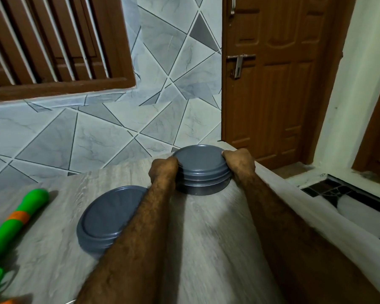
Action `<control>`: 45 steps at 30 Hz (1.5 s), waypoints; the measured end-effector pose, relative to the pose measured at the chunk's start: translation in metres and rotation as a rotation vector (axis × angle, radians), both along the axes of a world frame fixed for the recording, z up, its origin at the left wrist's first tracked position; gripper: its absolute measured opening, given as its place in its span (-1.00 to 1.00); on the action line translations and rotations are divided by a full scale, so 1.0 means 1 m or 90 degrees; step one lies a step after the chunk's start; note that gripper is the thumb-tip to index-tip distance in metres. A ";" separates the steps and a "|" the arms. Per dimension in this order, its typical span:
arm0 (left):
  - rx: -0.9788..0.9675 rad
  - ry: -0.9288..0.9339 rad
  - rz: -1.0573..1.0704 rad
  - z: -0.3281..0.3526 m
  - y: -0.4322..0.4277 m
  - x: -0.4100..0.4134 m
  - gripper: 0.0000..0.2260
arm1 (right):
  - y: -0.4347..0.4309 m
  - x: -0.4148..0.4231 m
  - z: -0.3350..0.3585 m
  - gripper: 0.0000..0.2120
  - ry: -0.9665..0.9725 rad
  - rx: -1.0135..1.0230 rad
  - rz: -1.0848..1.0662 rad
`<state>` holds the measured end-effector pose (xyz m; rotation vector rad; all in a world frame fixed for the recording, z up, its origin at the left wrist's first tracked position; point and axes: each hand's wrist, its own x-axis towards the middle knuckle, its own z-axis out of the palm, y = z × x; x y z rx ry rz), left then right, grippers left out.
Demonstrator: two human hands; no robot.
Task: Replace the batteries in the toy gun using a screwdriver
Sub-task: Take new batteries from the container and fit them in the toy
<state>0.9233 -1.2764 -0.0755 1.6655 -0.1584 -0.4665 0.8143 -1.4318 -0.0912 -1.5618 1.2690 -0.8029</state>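
Toy gun: the green toy gun (18, 218) with an orange band is lying on the near left of the table (206, 249), running out of view at the lower left. Nothing is touching it, and it is sitting well apart from both hands.

Battery cover: it is not showing from this side, so I cannot tell whether it is screwed shut.

Left hand: the left hand (164, 170) is gripping the left side of the far container (201, 170), with its fingers curling round the lid's edge. The fingertips are hiding behind the rim.

Right hand: the right hand (239, 163) is gripping the right side of the same lid, with the thumb pressing on the rim and the other fingers curling down the wall.

Far container: this round grey lidded tub is sitting at the far edge of the table, between the two hands, with its lid on.

Near container: a second grey tub, the near container (110, 218), is sitting closed just left of the left forearm, which is crossing over its right edge.

Screwdriver and batteries: neither is showing anywhere; they are probably waiting inside the tubs.

Progress: the task is looking barely begun. The person seems to be opening the far tub to fetch supplies. Unscrewing, swapping the batteries and closing up are all left to do.

Surroundings: a grey tiled wall (119, 128) is standing beyond the table, and a brown door (272, 84) at the far right.
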 end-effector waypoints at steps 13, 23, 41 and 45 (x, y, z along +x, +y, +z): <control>-0.005 0.050 -0.032 -0.003 0.001 0.014 -0.73 | -0.006 0.007 0.000 -0.64 -0.107 0.140 -0.027; 0.091 -0.049 -0.036 0.007 0.009 0.003 -0.63 | 0.007 -0.006 0.008 -0.60 -0.114 0.162 -0.007; 0.150 -0.166 -0.117 0.040 0.164 0.014 -0.59 | 0.160 0.023 0.041 -0.76 0.014 -0.102 0.177; 0.158 -0.179 -0.080 0.041 0.185 0.007 -0.68 | 0.200 0.037 0.040 -0.80 0.016 -0.062 0.241</control>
